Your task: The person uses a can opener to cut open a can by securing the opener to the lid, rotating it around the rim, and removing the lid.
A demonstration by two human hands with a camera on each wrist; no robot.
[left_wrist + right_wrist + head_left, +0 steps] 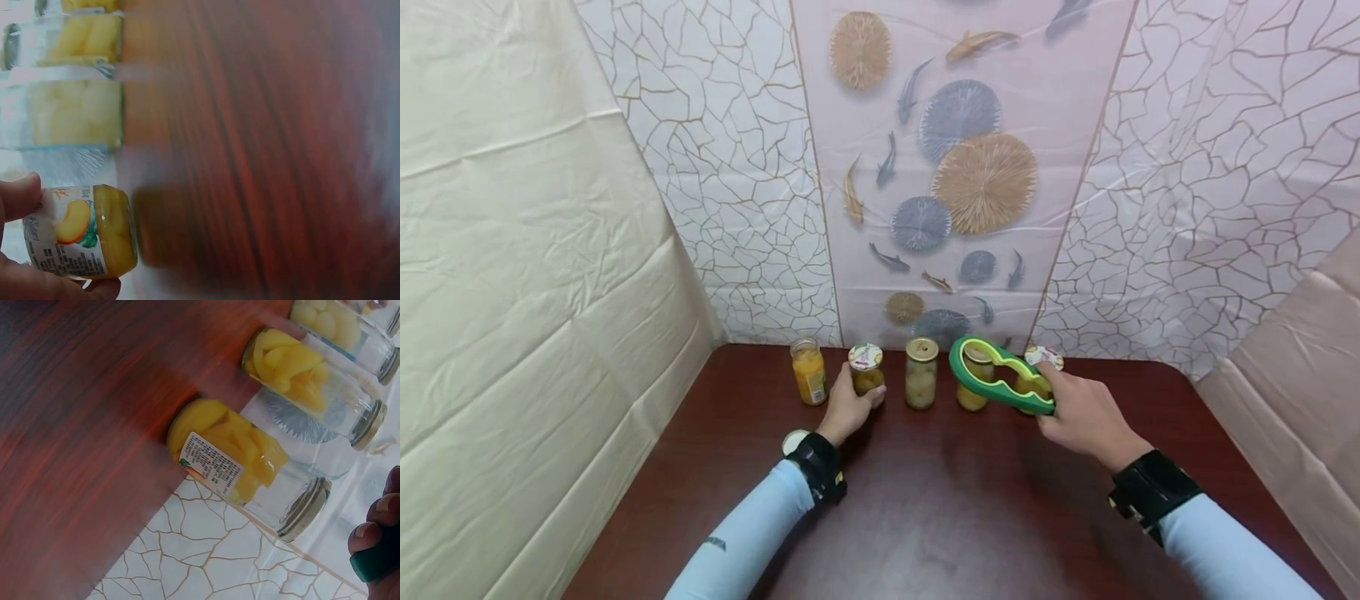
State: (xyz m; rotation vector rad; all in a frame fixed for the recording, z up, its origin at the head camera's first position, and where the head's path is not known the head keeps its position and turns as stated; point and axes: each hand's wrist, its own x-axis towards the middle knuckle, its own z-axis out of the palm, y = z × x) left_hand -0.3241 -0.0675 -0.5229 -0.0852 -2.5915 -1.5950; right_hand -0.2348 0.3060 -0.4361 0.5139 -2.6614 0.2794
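Note:
My left hand point(847, 408) grips a small glass jar point(868, 380) of yellow fruit, its patterned lid facing up. In the left wrist view, thumb and fingers stand on either side of the jar's peach label point(72, 231). Whether its base touches the table cannot be told. My right hand point(1086, 417) holds a green jar opener point(1000, 392) with a scalloped light-green inner edge, raised in front of two jars at the right. In the right wrist view only the dark green end of the opener point(378, 559) shows beneath the fingers.
Lidded jars line the table's back: one of pale fruit point(921, 385), one of yellow fruit point(972, 400), and one with a patterned lid point(1043, 357). At the left stands a lidless orange-filled jar point(810, 377). A loose lid point(793, 442) lies by my left wrist. Cloth walls surround the table.

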